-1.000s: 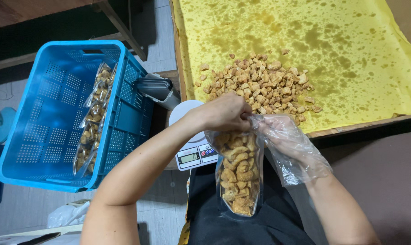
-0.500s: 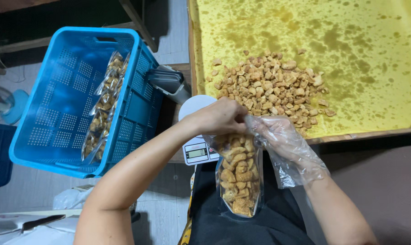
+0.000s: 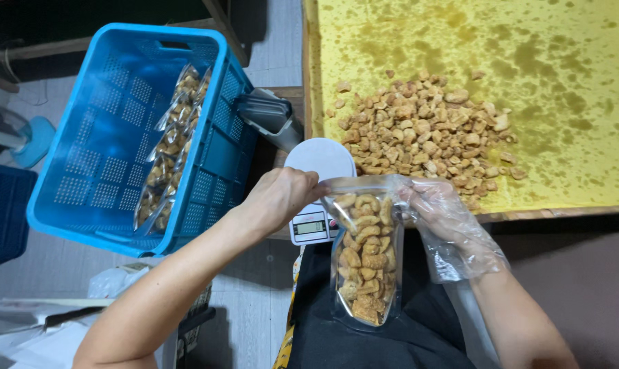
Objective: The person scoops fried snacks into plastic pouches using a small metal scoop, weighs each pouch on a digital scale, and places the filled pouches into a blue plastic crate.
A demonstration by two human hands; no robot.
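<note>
A clear plastic pouch [image 3: 366, 256] filled with golden fried snack pieces hangs over my lap. My left hand [image 3: 279, 196], bare, pinches the pouch's top left corner. My right hand [image 3: 447, 222], in a loose clear plastic glove, grips the top right edge. Just behind the pouch stands a small white digital scale [image 3: 317, 164] with a round platform. A heap of the same snack pieces [image 3: 422, 130] lies on a yellow, oil-stained sheet [image 3: 542, 82] in a wooden tray.
A blue perforated plastic crate [image 3: 111, 123] sits on the left, with several filled pouches [image 3: 169, 147] leaning inside. A grey metal scoop [image 3: 268, 116] lies between crate and tray. A dark blue crate edge [image 3: 2, 212] is at far left.
The view has shifted so the crate and tray sit further right. Both hands stay on the pouch's top, which has risen slightly over the scale's front.
</note>
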